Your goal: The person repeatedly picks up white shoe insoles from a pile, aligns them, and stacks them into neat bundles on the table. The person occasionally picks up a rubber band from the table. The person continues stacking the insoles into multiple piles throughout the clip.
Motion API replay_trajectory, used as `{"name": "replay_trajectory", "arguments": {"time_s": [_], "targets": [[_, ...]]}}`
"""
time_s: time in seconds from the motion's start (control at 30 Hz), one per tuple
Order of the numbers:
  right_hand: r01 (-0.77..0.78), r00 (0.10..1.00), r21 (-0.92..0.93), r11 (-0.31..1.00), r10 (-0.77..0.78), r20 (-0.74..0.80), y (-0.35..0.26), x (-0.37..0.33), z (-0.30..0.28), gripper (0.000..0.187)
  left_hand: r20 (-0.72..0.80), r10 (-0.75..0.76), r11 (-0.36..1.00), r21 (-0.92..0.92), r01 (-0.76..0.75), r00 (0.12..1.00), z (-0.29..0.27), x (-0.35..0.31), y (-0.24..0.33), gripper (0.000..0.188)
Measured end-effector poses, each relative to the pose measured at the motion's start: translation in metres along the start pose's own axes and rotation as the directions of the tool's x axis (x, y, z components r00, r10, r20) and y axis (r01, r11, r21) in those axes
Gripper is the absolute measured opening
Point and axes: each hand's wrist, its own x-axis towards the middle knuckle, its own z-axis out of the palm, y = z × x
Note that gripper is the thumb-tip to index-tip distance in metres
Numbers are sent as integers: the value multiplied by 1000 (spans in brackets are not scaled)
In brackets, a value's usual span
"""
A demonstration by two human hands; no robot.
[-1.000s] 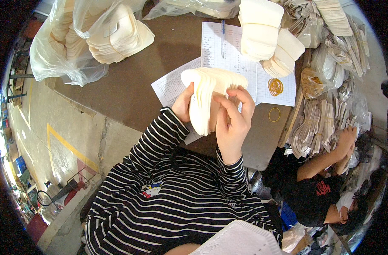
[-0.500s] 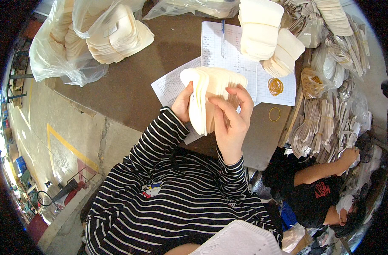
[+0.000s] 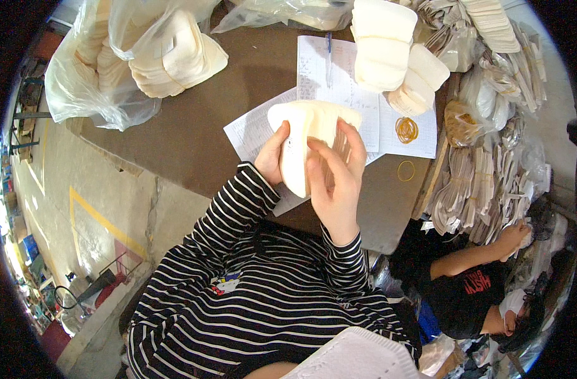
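Over the near part of the brown table I hold up a stack of cream-coloured, rounded flat pads (image 3: pixel 294 165), its layers turned partly toward the right. My left hand (image 3: pixel 272 156) is closed round the stack's left edge, thumb on the front face. At the other side, the bent fingers of my right hand (image 3: pixel 340 184) press on the layered edges; the fingertips lie among the pads. Behind the stack are printed and handwritten sheets (image 3: pixel 308 63) with a blue pen (image 3: pixel 329 54) on them. A heap of yellow rubber bands (image 3: pixel 406 130) and one loose band (image 3: pixel 406 170) lie to the right.
Banded pad bundles (image 3: pixel 382 60) stand at the back right, a smaller bundle (image 3: pixel 418 82) beside them. A clear plastic bag (image 3: pixel 80 95) and more pads (image 3: pixel 174 60) occupy the back left. Bundled grey pieces (image 3: pixel 471 183) line the right, near a co-worker's arm (image 3: pixel 474 256).
My right hand has shifted slightly left, its fingers moving in against the stack's layers. The stack has tipped a little, and my left hand keeps its hold. The co-worker's arm has moved slightly.
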Motion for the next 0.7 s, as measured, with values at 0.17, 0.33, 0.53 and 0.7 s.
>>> {"name": "replay_trajectory", "arguments": {"time_s": [0.17,0.33,0.53,0.7], "targets": [[-31,989,-142,989,50,138,-7,3,-7,33,18,129,991,-49,-128,992,14,-10,-6,64],[-257,966,462,849,218,138,18,-2,-18,36,214,168,984,-98,-149,962,-8,-14,-21,70],[-450,798,777,439,588,130,10,-6,-32,49,73,217,973,66,-222,973,8,-16,-23,62],[-187,934,366,912,280,-220,-4,1,-45,47,-41,340,923,205,-325,939,16,-18,-25,75]]}}
